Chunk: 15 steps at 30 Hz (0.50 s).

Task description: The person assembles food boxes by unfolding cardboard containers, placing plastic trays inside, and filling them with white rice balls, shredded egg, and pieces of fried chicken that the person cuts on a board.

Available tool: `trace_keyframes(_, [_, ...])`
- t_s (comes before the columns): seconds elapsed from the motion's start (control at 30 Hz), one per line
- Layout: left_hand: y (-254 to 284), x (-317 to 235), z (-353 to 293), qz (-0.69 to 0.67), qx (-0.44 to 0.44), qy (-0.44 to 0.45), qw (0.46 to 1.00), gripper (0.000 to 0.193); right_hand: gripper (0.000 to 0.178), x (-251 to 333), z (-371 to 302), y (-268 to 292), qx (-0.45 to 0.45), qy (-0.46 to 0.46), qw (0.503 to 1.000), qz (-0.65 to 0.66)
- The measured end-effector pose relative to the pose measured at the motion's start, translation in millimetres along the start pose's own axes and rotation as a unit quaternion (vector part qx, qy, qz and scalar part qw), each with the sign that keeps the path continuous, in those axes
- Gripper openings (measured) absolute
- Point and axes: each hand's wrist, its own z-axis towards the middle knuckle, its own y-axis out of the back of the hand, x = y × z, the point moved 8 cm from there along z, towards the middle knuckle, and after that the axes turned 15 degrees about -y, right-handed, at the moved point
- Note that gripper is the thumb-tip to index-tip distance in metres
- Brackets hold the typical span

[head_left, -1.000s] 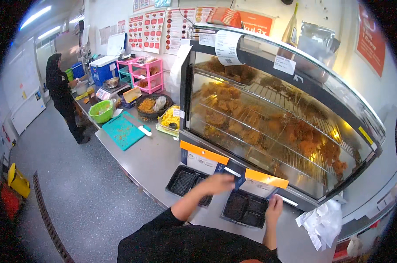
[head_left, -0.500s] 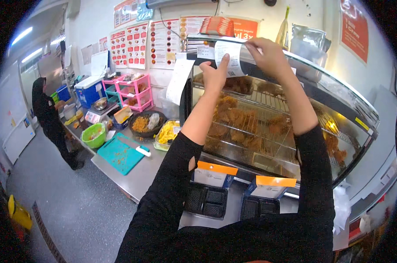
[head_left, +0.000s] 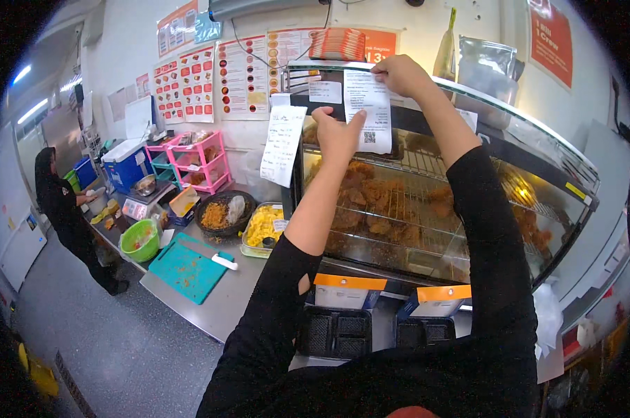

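A long printed receipt (head_left: 372, 97) hangs against the top front of a glass food warmer (head_left: 426, 254). My right hand (head_left: 403, 74) is closed in a pinch at the receipt's upper edge, by the warmer's top rim. Lower down, my left hand (head_left: 339, 136) has its thumb against the receipt's left side, its fingers apart from the thumb and partly bent. Left of that hand hangs a second slip (head_left: 281, 146) with handwriting on it. A small white label (head_left: 325, 92) sits between the two papers. Fried chicken (head_left: 360, 191) lies on the wire racks behind the glass.
Below the warmer stand black compartment trays (head_left: 336, 333) and orange-topped boxes (head_left: 350, 282). The left counter holds a teal cutting board (head_left: 188, 270), a white-handled knife (head_left: 224, 261), a green basket (head_left: 139, 240) and a yellow food tub (head_left: 265, 226). A person in black (head_left: 68, 216) stands farther left.
The receipt now hangs straighter and flatter, its lower end farther down. My left hand has dropped slightly, with its thumb still at the paper. The view has shifted a little.
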Motion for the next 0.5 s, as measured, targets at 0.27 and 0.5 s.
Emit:
trace_keyframes(0.27, [1,1,-18,-0.140,0.028,0.040,0.989,0.062,0.021,-5,10,-9,0.034,-0.022,0.998,-0.044])
trace_keyframes(0.5, [42,-12,-101,-0.040,0.052,-0.120,0.991,0.061,0.020,2,5,-5,0.008,-0.051,0.997,-0.049])
